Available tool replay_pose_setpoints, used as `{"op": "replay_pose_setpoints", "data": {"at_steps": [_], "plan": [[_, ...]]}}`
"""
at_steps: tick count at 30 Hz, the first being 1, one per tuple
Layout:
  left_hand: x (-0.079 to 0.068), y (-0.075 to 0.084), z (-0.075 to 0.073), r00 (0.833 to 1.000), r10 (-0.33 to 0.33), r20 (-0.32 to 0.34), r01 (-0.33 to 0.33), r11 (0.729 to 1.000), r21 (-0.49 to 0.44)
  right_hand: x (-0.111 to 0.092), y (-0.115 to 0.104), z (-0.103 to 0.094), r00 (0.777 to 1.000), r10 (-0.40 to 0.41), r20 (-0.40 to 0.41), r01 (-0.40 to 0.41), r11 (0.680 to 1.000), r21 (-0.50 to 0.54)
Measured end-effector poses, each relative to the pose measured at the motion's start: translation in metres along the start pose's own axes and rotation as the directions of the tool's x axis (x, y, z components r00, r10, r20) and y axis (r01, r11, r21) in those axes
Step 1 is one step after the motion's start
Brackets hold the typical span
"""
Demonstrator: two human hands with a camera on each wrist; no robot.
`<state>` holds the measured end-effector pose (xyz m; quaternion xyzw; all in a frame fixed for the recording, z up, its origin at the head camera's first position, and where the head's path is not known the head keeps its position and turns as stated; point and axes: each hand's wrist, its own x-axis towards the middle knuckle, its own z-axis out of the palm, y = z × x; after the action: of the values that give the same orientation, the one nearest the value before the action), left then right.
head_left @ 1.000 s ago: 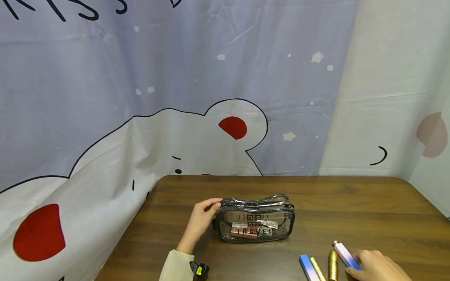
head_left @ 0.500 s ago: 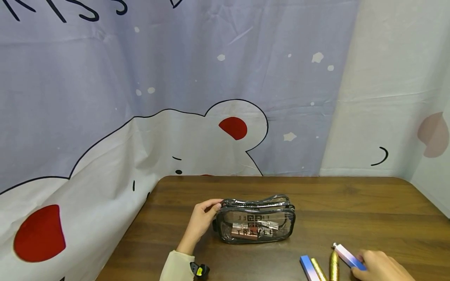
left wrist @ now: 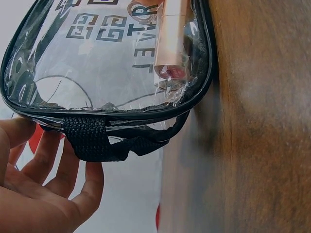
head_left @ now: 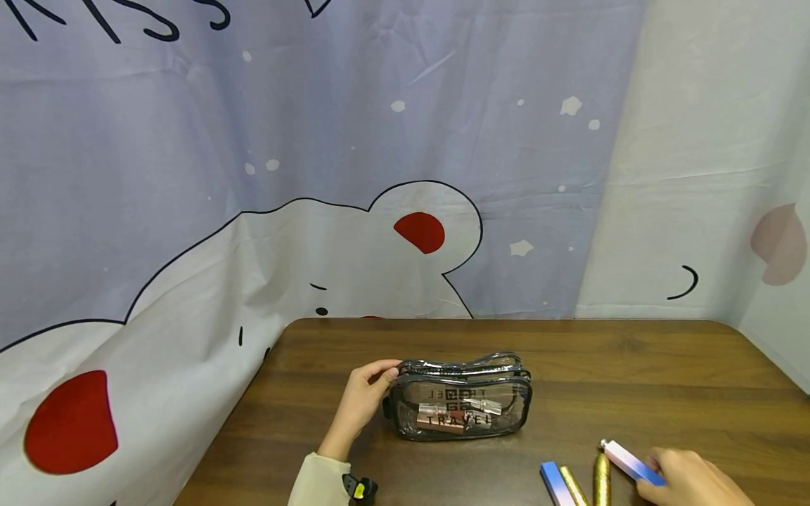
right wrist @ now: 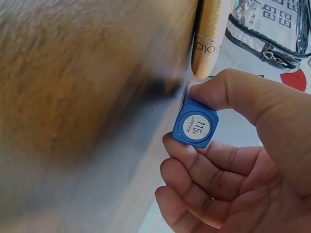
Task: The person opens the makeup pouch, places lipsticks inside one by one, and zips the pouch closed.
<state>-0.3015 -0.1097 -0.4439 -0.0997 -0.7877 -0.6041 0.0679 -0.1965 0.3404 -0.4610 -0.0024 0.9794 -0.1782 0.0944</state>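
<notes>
A clear cosmetic pouch with black trim and "TRAVEL" lettering stands on the wooden table. At its upper left corner my left hand pinches the edge between thumb and fingers. Inside the pouch lie a few lipsticks, one a rose-gold tube. My right hand pinches a square lipstick with a pink-to-blue case. The blue base of that lipstick carries a round "115# LIPSTICK" label in the right wrist view. Just left of it lies a gold glittery tube.
Another blue square case and a slim gold tube lie side by side near the front edge. A black fabric loop hangs from the pouch's end. Behind the table hangs a printed curtain.
My right hand and the lipstick it pinches have shifted slightly to the right. My left hand stays at the pouch's corner.
</notes>
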Motion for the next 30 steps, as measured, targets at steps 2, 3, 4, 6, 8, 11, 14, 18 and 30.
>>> {"op": "replay_pose_setpoints", "data": {"at_steps": [2, 3, 4, 6, 8, 11, 14, 18, 30], "plan": [[0.0, 0.0, 0.0, 1.0, 0.005, -0.001, -0.005, 1.0, -0.001, -0.001, 0.0, -0.001, 1.0, -0.012, -0.022, 0.011, 1.0, -0.01], [0.0, 0.0, 0.0, 1.0, 0.006, -0.002, -0.006, 1.0, -0.001, -0.002, -0.001, -0.002, 0.999, -0.019, -0.035, 0.019, 1.0, -0.017], [0.0, 0.0, 0.0, 1.0, 0.008, -0.003, -0.008, 1.0, 0.0, -0.002, -0.002, -0.003, 0.999, -0.026, -0.046, 0.025, 0.999, -0.022], [0.0, 0.0, 0.0, 1.0, 0.009, -0.004, -0.009, 1.0, 0.007, -0.004, -0.002, -0.005, 0.995, -0.057, -0.08, 0.054, 0.998, -0.041], [0.0, 0.0, 0.0, 1.0, 0.013, -0.006, -0.013, 1.0, 0.014, -0.004, -0.001, -0.007, 0.99, -0.088, -0.108, 0.082, 0.995, -0.061], [0.0, 0.0, 0.0, 1.0, 0.02, -0.007, -0.02, 1.0, 0.008, -0.004, 0.001, -0.009, 0.978, -0.141, -0.15, 0.129, 0.988, -0.087], [0.0, 0.0, 0.0, 1.0, 0.021, -0.008, -0.021, 1.0, -0.005, -0.004, 0.001, -0.013, 0.972, -0.167, -0.165, 0.152, 0.983, -0.098], [0.0, 0.0, 0.0, 1.0, 0.016, -0.006, -0.016, 1.0, -0.01, -0.005, -0.003, -0.02, 0.969, -0.177, -0.172, 0.162, 0.982, -0.097], [-0.001, 0.0, 0.0, 1.0, 0.021, 0.001, -0.021, 1.0, -0.012, -0.007, -0.019, -0.035, 0.931, -0.225, -0.286, 0.198, 0.973, -0.121]]}}
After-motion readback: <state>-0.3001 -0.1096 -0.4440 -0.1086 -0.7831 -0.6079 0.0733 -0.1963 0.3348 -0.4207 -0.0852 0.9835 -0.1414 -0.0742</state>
